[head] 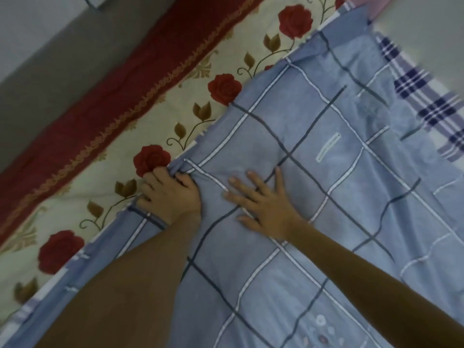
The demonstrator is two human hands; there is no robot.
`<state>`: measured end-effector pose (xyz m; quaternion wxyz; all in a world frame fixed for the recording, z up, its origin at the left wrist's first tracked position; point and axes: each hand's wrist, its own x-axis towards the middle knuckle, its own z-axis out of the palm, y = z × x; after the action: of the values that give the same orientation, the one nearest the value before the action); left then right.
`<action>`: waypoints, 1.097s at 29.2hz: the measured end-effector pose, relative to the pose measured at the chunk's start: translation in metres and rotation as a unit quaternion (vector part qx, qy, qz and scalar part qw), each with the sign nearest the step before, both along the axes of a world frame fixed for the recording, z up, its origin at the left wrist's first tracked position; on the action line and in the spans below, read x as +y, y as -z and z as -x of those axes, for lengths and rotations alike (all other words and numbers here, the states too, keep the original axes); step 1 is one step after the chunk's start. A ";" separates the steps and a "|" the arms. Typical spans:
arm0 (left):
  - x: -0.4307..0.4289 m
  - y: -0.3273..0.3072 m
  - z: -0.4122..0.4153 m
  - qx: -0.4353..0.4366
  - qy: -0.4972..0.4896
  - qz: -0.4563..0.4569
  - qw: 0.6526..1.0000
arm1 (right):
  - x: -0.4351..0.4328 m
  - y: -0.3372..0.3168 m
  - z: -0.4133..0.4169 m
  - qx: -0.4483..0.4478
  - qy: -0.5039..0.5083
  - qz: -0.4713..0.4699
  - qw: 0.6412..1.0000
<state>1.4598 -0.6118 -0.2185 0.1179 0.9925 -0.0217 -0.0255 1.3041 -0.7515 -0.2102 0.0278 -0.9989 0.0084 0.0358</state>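
A pale blue checked cloth (351,184) lies spread across the middle and right of the frame, crossed by dark and white lines, with its long left edge running diagonally from the lower left corner to the top right. The left grip (170,194), a bare hand left of centre, is closed on that edge: its fingers curl under and round a bunched fold of the cloth, and the thumb lies on top. The right grip (261,204), just beside it towards the centre, holds nothing; it is wide open with all 5 fingers spread and lies palm down, flat on the cloth. Both bare forearms come in from the bottom of the frame. A small white stitched rectangle (327,146) shows on the cloth above and to the right of the open hand. Under the cloth, a cream sheet printed with red roses (200,79) shows along the left side, bordered by a dark red band (100,109), with grey floor (37,59) in the upper left corner. At the upper right, a navy and white plaid fabric (426,101) touches the blue cloth's far edge.
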 end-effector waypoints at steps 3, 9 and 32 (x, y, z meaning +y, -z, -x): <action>0.002 0.002 0.001 0.007 0.005 0.007 1.000 | -0.026 0.009 0.017 0.046 0.225 -0.003 0.973; 0.000 -0.002 -0.002 0.010 0.005 0.066 0.998 | -0.025 -0.002 -0.021 0.145 0.402 -0.014 0.904; 0.102 -0.072 0.404 0.400 0.295 -0.112 0.860 | 0.265 -0.046 0.379 0.289 0.689 -0.283 0.602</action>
<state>1.0562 -0.5097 -0.1466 -0.0089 0.8506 -0.2616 -0.4561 0.9248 -0.4870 -0.1641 0.3214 -0.5772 0.6912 0.2930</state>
